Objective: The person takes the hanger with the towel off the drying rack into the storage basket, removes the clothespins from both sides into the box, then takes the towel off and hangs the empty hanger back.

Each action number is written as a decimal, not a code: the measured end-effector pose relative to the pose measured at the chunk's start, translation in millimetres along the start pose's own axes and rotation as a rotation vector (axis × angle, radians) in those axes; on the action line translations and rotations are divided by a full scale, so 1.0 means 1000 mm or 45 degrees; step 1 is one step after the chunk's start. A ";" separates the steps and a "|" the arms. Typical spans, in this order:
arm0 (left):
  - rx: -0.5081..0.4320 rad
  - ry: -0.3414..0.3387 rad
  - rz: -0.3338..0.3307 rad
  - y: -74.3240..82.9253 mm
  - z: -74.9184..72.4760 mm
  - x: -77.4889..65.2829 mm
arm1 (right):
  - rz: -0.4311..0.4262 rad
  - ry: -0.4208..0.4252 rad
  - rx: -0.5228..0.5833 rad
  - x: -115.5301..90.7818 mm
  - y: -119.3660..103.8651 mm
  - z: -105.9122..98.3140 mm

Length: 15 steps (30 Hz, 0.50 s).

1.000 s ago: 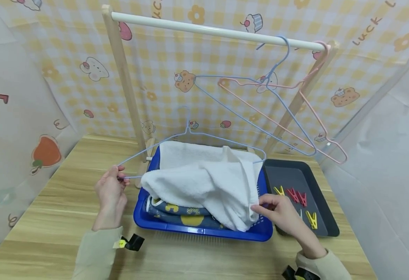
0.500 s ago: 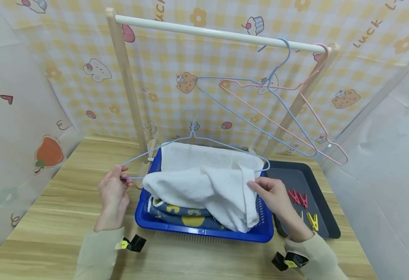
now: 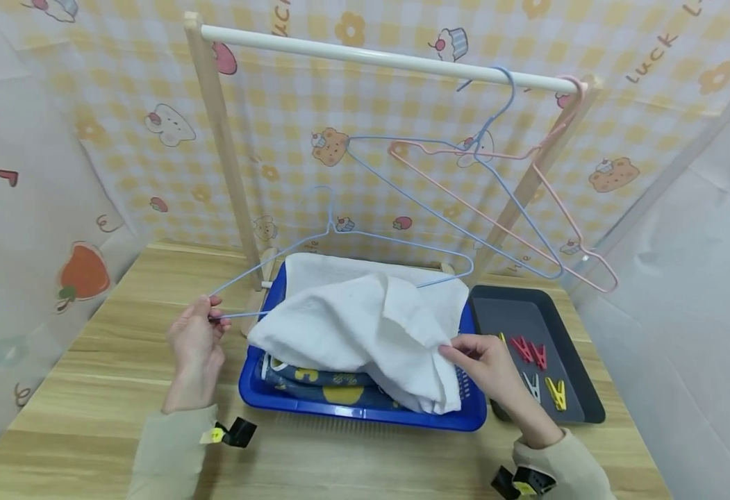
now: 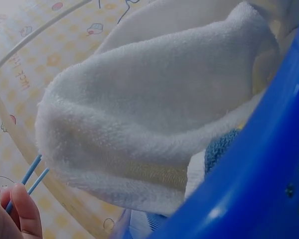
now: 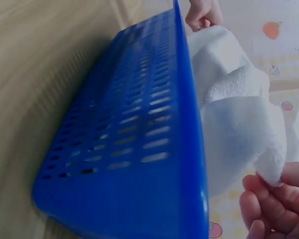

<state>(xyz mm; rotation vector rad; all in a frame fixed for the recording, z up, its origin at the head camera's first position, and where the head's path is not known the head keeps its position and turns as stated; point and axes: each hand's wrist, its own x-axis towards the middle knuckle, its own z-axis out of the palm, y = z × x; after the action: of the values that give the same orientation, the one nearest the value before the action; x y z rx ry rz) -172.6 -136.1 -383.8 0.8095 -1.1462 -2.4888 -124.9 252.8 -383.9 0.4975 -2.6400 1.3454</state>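
A white towel (image 3: 346,323) lies draped over the lower bar of a blue wire hanger (image 3: 402,239), above a blue basket (image 3: 352,415). My left hand (image 3: 197,340) grips the hanger's left corner, its fingers curled round the wire. With thumb and fingers my right hand (image 3: 486,361) pinches the towel's right edge; in the right wrist view the pinched towel corner (image 5: 271,164) shows between the fingertips. Beneath the towel, a dark blue cloth with yellow patterns (image 3: 339,392) sits in the basket. Part of the hanger's lower bar is hidden under the towel.
Behind the basket stands a wooden rack with a white rail (image 3: 365,55). Another blue hanger (image 3: 427,205) and a pink hanger (image 3: 565,191) hang at its right end. A dark tray (image 3: 580,389) at right holds several clothespins (image 3: 556,394).
My right hand rose along the towel's edge, then came down a little, pinching it. The towel's right part has shifted left, baring more of the hanger's lower bar. The left hand keeps its hold.
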 end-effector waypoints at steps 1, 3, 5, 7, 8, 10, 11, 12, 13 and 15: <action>0.000 0.000 0.001 0.000 0.000 0.000 | 0.003 -0.007 -0.036 0.002 0.001 0.000; 0.002 -0.001 0.013 -0.001 -0.001 0.000 | 0.020 -0.027 -0.115 0.004 0.003 0.000; 0.006 -0.005 0.037 -0.001 -0.001 0.001 | 0.047 -0.062 -0.207 0.007 0.005 0.001; 0.000 -0.004 0.061 -0.001 -0.001 0.001 | 0.077 -0.103 -0.271 0.009 0.006 0.001; -0.008 -0.003 0.068 0.000 -0.001 0.001 | 0.092 -0.126 -0.294 0.009 0.007 0.001; -0.020 -0.008 0.086 0.001 0.000 0.002 | 0.113 -0.171 -0.334 0.010 0.008 0.001; -0.032 -0.010 0.093 0.001 0.001 0.002 | 0.116 -0.191 -0.349 0.011 0.007 0.001; -0.053 -0.013 0.095 0.002 0.001 0.002 | 0.115 -0.207 -0.366 0.011 0.007 0.000; -0.065 -0.019 0.100 0.002 0.002 0.003 | 0.116 -0.223 -0.384 0.011 0.007 0.000; -0.097 -0.031 0.107 0.003 0.002 0.003 | 0.124 -0.249 -0.408 0.012 0.008 0.000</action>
<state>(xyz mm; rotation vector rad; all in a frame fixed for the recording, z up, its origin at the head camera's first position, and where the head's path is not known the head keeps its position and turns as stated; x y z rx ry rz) -176.2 -138.3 -381.0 0.6977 -1.0635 -2.4635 -138.5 254.6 -386.6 0.4824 -2.9975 0.9062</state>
